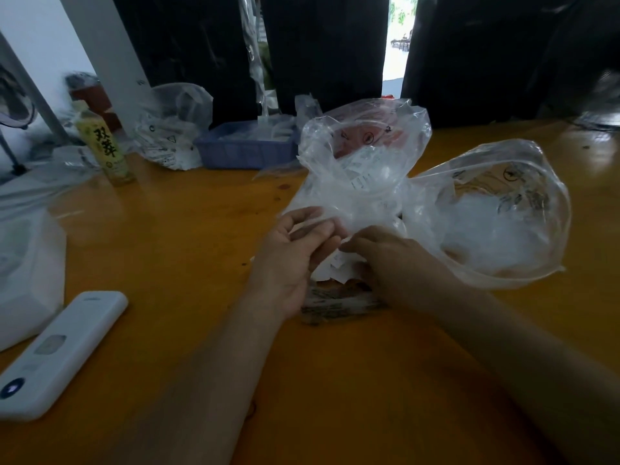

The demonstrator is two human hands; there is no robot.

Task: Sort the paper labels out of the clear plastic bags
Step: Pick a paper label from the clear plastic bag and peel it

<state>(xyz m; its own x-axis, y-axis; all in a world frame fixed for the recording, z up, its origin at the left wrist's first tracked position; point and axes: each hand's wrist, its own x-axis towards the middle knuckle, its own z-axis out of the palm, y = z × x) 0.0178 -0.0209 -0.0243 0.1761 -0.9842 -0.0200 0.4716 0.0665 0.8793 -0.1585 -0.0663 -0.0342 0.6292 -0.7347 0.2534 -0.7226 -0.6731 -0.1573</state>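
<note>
While our left hand (pixel 295 253) pinches the near clear bag (pixel 359 169) and right fingers (pixel 352 245) clamp a paper label (pixel 339 268), we should draw it out slowly onto the table (pixel 188 229).

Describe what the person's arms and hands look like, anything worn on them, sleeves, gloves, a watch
Both arms are bare from the frame's lower edge up to the fingers: no sleeves show. The left hand and the right hand wear no gloves, and no watch, bracelet or ring can be seen on either wrist or finger. No cables or markings show on them; the picture is somewhat blurred, so very small details could be missed.
</note>
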